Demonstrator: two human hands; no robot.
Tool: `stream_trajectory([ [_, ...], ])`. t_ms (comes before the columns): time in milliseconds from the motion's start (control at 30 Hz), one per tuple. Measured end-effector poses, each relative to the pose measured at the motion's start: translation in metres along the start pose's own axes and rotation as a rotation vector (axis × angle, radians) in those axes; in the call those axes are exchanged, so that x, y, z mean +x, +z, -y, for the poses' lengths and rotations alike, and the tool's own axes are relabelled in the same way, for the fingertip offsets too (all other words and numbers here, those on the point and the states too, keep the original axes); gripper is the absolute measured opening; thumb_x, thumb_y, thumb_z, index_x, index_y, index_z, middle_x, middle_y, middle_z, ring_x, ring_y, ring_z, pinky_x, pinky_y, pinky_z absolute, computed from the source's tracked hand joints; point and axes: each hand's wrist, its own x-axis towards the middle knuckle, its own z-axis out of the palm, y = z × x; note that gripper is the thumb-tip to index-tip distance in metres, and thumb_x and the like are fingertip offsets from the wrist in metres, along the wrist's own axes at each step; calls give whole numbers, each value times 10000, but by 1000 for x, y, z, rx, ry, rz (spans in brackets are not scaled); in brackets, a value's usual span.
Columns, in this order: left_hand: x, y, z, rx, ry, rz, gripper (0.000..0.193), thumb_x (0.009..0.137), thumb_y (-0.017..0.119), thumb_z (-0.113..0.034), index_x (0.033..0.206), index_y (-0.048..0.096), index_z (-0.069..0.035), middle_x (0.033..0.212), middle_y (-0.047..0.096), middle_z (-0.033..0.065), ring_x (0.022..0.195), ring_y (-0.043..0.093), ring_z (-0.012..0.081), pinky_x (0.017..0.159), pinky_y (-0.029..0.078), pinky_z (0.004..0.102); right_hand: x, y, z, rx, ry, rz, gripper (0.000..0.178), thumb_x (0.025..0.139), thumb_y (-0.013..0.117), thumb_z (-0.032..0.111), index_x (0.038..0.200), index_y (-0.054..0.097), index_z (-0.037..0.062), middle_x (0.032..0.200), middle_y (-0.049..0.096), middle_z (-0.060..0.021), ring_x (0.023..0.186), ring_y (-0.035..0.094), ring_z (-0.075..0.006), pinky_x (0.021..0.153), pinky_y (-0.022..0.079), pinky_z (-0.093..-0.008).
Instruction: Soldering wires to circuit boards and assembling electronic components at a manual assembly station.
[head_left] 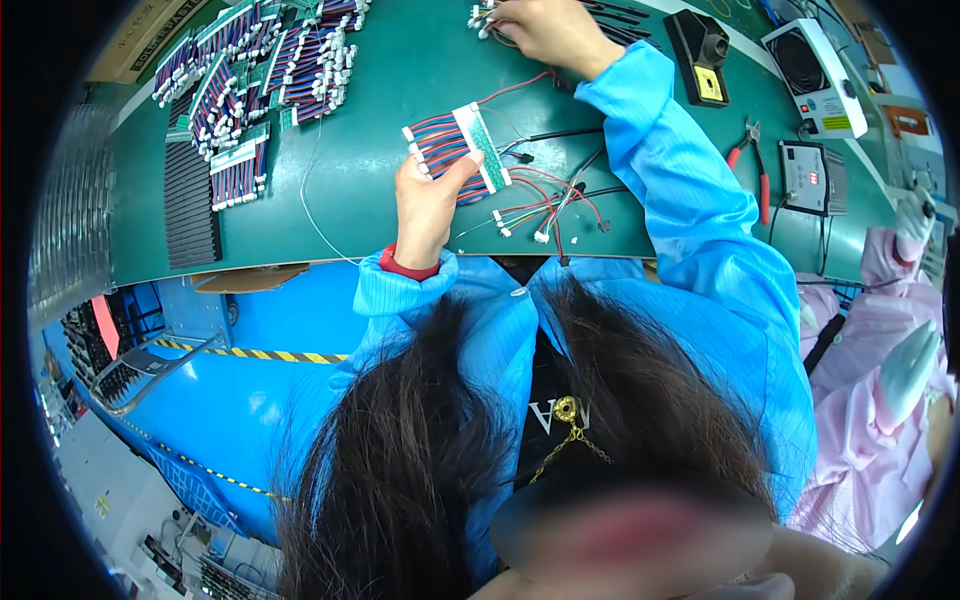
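My left hand (425, 205) is closed on a green circuit-board strip (482, 150), thumb across its face. Rows of red, blue and black wires with white plugs run out from the strip's left side. My right hand (560, 38) reaches to the far side of the bench, fingers closed around the end of a wire lead (483, 18) with small connectors. Its fingertips are partly cut off by the view's upper edge. Beside the strip lie black cables with thin red, white and green wire ends (545, 215), close to the bench's near edge.
Piles of wired boards (310, 70) and a black ribbed tray (190, 205) lie at left. To the right are a soldering-iron stand (697, 55), red-handled cutters (752, 160), a control box (811, 178) and a white fan unit (815, 80). Someone in pink (870, 400) sits at right.
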Motion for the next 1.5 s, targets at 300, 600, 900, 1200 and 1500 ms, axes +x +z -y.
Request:
stream_trajectory([
  [300,-2,4,0,9,6,-10,223,813,678,12,1034,645,17,925,684,65,784,657,135,691,548,281,-12,-37,-45,76,488,8,160,734,644,177,767,738,52,691,660,-184,646,643,-348,642,514,-425],
  [600,-1,6,-4,20,35,48,216,813,689,-1,1024,647,11,919,682,56,774,646,119,701,539,274,-51,-44,-62,975,425,-340,169,956,575,174,975,629,15,902,662,-43,836,613,-126,771,481,-280],
  [900,-12,-17,-11,40,-56,176,251,801,681,2,1048,634,4,930,684,60,803,651,122,736,527,269,-85,-75,-61,1583,465,-790,160,996,513,218,914,558,87,788,608,-22,723,603,-142,713,509,-284],
  [1200,-14,-8,-18,-24,-9,49,232,811,665,14,1039,625,16,912,670,51,791,633,128,718,513,268,-102,-113,-21,1675,284,-395,168,947,573,200,954,634,44,695,570,-19,681,548,-150,616,429,-300],
  [1500,-22,14,-27,141,76,41,229,817,705,-37,1034,651,12,912,689,50,800,641,105,710,524,257,-131,-85,86,976,599,208,152,849,708,108,952,722,-3,806,697,-39,705,620,-83,646,495,-211],
])
